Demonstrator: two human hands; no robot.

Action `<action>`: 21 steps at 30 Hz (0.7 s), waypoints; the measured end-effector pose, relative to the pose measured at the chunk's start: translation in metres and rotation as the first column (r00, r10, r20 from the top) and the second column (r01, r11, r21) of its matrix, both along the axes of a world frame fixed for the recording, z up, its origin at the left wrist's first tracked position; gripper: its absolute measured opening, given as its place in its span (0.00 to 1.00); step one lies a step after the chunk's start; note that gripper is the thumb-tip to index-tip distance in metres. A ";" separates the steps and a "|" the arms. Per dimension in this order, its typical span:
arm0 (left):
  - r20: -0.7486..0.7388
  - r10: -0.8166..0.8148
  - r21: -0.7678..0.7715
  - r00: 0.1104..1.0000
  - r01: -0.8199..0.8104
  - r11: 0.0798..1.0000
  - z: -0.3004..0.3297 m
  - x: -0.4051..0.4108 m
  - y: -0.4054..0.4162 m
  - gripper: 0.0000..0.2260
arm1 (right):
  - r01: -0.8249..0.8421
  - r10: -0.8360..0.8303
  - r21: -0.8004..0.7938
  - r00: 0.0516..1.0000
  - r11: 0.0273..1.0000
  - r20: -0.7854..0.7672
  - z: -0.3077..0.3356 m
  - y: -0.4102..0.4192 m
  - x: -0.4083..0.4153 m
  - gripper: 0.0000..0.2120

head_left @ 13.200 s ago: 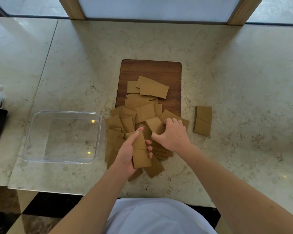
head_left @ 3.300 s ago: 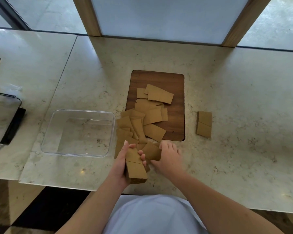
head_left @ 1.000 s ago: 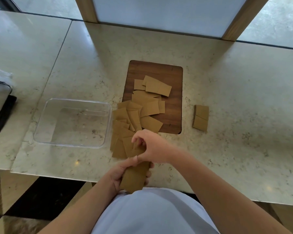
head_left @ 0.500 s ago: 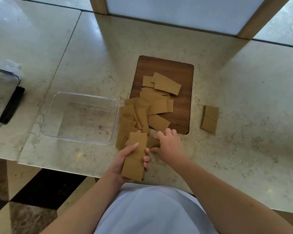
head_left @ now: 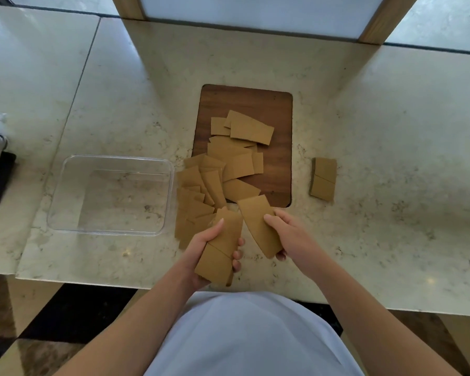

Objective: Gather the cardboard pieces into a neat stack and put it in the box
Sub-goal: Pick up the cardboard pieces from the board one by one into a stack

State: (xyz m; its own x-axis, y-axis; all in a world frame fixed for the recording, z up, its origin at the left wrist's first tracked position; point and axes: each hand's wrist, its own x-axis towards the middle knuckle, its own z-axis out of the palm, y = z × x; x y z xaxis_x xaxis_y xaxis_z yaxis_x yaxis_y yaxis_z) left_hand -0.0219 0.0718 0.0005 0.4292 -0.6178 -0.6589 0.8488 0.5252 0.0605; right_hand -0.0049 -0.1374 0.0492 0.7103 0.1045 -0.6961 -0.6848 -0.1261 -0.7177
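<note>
Fingers of the left hand [head_left: 201, 249] clasp a partial stack [head_left: 220, 253] at the counter's near edge; the right hand [head_left: 288, 234] pinches one cardboard piece [head_left: 258, 223]. Light, stiff, likely slippery: best gripped by the long edges. The box [head_left: 111, 158] sits left.

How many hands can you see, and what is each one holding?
2. The left hand grips a cardboard stack at the counter's near edge; the right hand holds one cardboard piece beside it.

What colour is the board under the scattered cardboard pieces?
The board is dark brown with a wood grain, seen best in the head view.
</note>
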 end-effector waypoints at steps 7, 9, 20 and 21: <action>0.092 0.007 0.044 0.996 -0.012 0.999 0.010 0.002 -0.008 0.23 | -0.126 0.123 -0.033 0.989 0.991 -0.080 0.004 0.002 -0.008 0.12; 0.135 -0.011 0.078 0.991 0.001 0.997 0.015 0.001 -0.007 0.15 | -0.183 0.187 0.051 0.978 0.982 -0.093 0.009 -0.004 -0.008 0.12; 0.237 -0.189 0.081 0.953 0.174 0.981 0.019 -0.007 -0.012 0.39 | -0.720 0.837 -0.442 0.523 0.536 0.163 0.041 0.015 0.036 0.16; 0.221 -0.199 0.047 0.955 0.193 0.980 0.019 -0.009 -0.013 0.39 | -0.689 0.829 -0.478 0.528 0.544 0.183 0.041 0.022 0.038 0.17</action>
